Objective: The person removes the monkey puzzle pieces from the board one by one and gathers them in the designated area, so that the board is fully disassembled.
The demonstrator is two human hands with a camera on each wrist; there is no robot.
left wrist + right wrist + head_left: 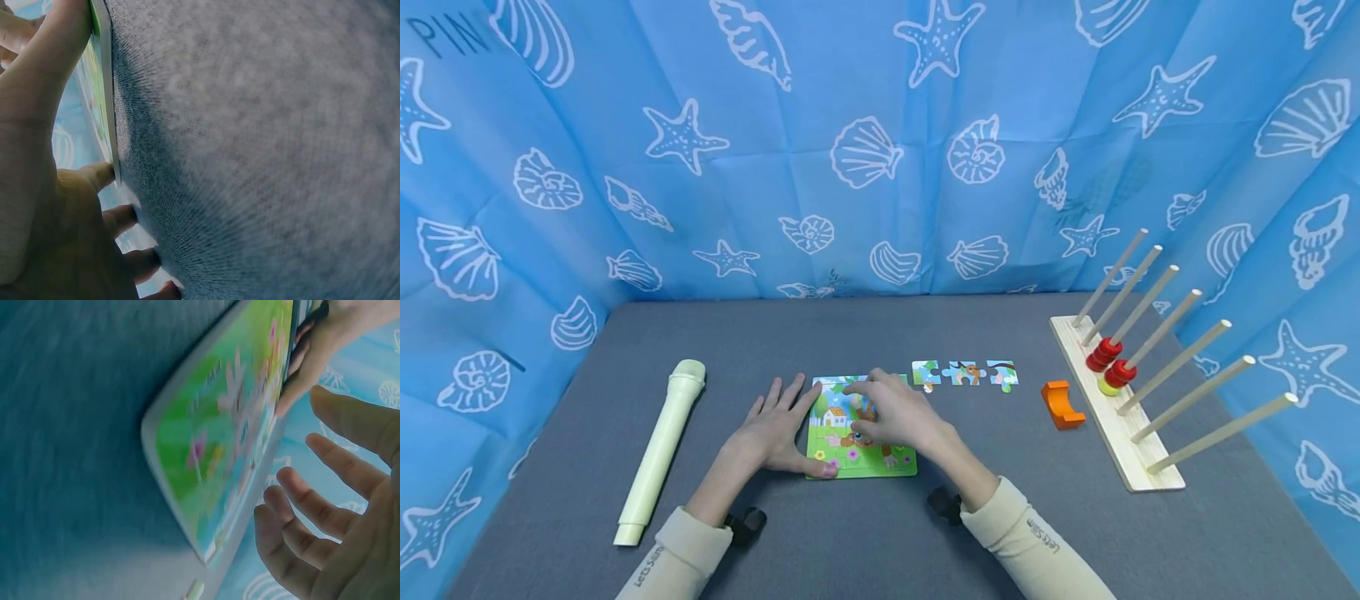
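A picture puzzle in a flat tray [891, 468] lies on the table, showing a small house, flowers and an animal on green grass. My left hand [772, 435] is spread at its left side. Its thumb touches the lower edge and its index finger the upper left corner; in the left wrist view the thumb [59, 47] lies along the rim. Above the puzzle's upper middle hovers my right hand [897, 410], covering part of the picture. The right wrist view shows its fingers [319, 509] apart and loosely bent, holding nothing. Three loose puzzle pieces [964, 372] lie right of the tray.
On the left lies a pale green microphone-shaped stick [658, 454]. An orange block with a curved hollow [1062, 405] sits to the right. Beside it stands a wooden base [1120, 425] with several tall pegs, some carrying red and yellow-green beads. A blue shell-print curtain [880, 208] surrounds the table.
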